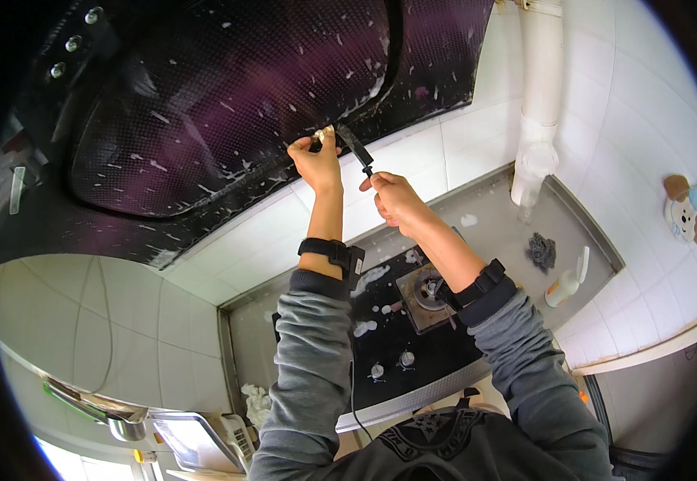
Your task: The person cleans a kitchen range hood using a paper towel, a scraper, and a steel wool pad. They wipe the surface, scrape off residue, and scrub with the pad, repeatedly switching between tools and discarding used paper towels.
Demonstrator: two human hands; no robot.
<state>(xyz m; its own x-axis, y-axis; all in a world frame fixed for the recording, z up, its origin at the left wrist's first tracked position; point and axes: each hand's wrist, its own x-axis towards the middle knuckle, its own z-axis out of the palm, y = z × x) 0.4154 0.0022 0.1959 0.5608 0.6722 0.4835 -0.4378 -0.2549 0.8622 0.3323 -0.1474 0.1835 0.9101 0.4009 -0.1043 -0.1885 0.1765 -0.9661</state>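
Note:
Both hands are raised to the lower edge of a dark range hood, whose mesh-patterned panel is spotted with white foam. My right hand grips the black handle of a flat scraper, its dirty blade tip close to my left fingers. Between the thumb and fingers of my left hand is a small pale, crumpled-looking piece; its material is unclear. That hand is at the hood's rim, just left of the blade.
Below are a foam-spotted black gas stove and a metal counter. A grey scouring pad and white spray bottle are right; crumpled white tissue is lower left. A white pipe runs down the tiled wall.

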